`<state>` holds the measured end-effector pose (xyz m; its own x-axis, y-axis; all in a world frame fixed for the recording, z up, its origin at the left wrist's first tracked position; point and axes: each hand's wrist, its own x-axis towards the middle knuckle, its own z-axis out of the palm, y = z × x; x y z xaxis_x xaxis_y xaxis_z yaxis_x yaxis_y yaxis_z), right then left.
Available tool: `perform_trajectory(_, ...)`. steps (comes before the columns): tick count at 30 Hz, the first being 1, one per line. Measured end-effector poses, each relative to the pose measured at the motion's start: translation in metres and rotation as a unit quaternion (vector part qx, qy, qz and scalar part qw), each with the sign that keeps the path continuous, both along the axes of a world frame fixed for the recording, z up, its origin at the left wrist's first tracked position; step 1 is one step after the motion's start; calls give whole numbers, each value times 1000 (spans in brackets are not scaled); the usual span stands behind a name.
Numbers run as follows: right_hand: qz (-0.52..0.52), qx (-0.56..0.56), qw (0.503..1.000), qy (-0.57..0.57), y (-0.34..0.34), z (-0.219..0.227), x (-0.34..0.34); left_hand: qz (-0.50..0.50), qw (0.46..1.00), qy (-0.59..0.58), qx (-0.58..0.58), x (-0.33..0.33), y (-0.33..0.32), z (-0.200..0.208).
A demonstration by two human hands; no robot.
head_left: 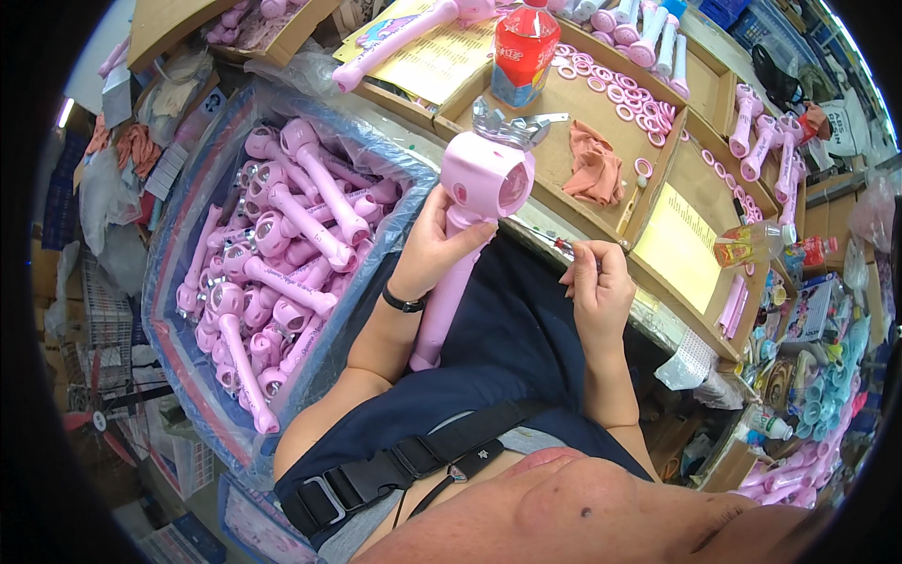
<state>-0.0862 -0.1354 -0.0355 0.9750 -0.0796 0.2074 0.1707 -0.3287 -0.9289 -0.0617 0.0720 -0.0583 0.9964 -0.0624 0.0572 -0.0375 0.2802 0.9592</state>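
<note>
My left hand is wrapped round the neck of a pink plastic wand with a hollow round head and long handle. The head is tilted up toward the table, and the handle slopes down over my lap. A shiny silver piece shows at the top of the head; I cannot tell whether it is joined on. To the right of the wand, my right hand is closed in a pinch on a thin tool with a dark and red part. Its exact kind is unclear.
Left of my lap, a blue plastic-lined bin holds many pink wands. On the table are cardboard trays, pink rings, an orange cloth, a red-labelled bottle, yellow sheets and another bottle.
</note>
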Motion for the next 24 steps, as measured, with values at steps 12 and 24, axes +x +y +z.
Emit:
perform_trajectory(12, 48, 2, 995, -82, 0, 1, -4, -23, 997, 3, -77, 6, 4, -7)
perform_trajectory(24, 30, 86, 996, -13, -30, -26, -24, 33, 983, 117, -135, -22, 33, -45)
